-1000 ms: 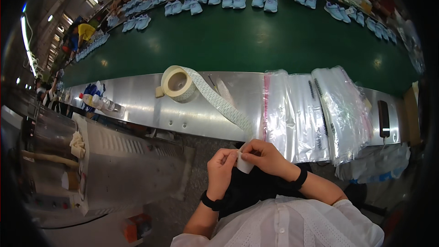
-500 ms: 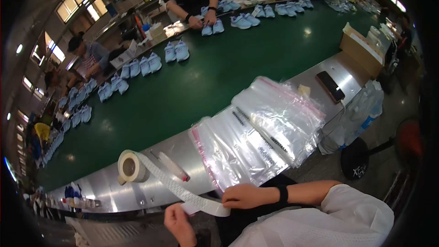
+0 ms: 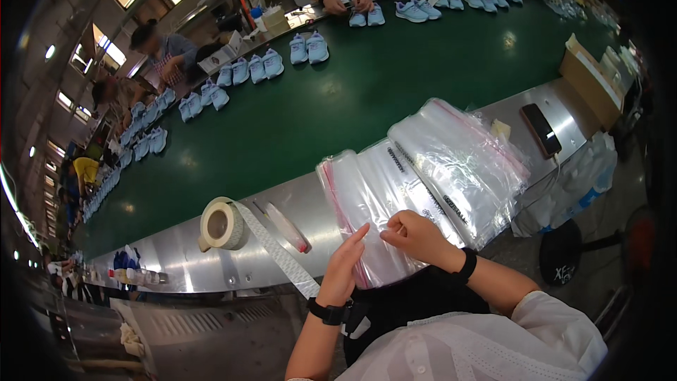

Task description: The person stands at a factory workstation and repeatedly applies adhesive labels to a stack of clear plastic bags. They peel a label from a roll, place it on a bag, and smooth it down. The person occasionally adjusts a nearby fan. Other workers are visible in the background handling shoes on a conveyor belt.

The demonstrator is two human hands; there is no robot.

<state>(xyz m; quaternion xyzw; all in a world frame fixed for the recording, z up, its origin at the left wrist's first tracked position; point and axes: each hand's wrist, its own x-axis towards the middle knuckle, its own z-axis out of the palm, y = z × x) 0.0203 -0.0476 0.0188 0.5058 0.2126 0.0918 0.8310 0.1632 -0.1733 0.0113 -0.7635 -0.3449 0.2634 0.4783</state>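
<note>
Over the near left part of the clear plastic bags (image 3: 370, 204), my left hand (image 3: 342, 266) is raised with its fingers stretched out. My right hand (image 3: 422, 238) is beside it above the bags, thumb and fingers curled together; whatever they may pinch is too small to make out. A white label strip (image 3: 282, 257) runs from its roll (image 3: 224, 224) on the metal table edge toward my left wrist and passes behind it. The strip's loose end shows below that wrist. Between roll and bags lies a slim clear tool with a red tip (image 3: 285, 229).
Pairs of light blue shoes (image 3: 309, 49) line the far side of the green belt (image 3: 282, 134), where co-workers handle some. A phone (image 3: 540, 130) with a cable and an open cardboard box (image 3: 589, 81) are at right. Small bottles (image 3: 144, 277) lie at left.
My right hand has let go of the label strip and moved up over the bags. The left hand has come up beside it, fingers now straight. The whole view has shifted.
</note>
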